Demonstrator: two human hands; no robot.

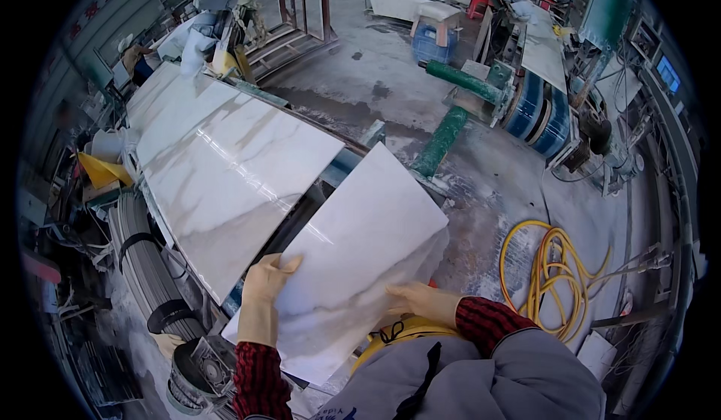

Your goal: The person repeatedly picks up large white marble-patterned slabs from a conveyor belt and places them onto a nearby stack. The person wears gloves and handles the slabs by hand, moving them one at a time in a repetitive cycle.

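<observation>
Hands grip white grey-veined rectangular marble tile (360,258), tilted, near chest: left hand (264,294) clasps its left edge, right hand (422,300) its lower right edge. Larger veined marble slab (225,179) lies on bench just left.

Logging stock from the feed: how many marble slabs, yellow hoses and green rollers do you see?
White veined marble slabs: 3, one held by the left hand and right hand at, one on the bench, one behind it
Yellow hose coils: 1
Green rollers: 2
Total: 6
</observation>
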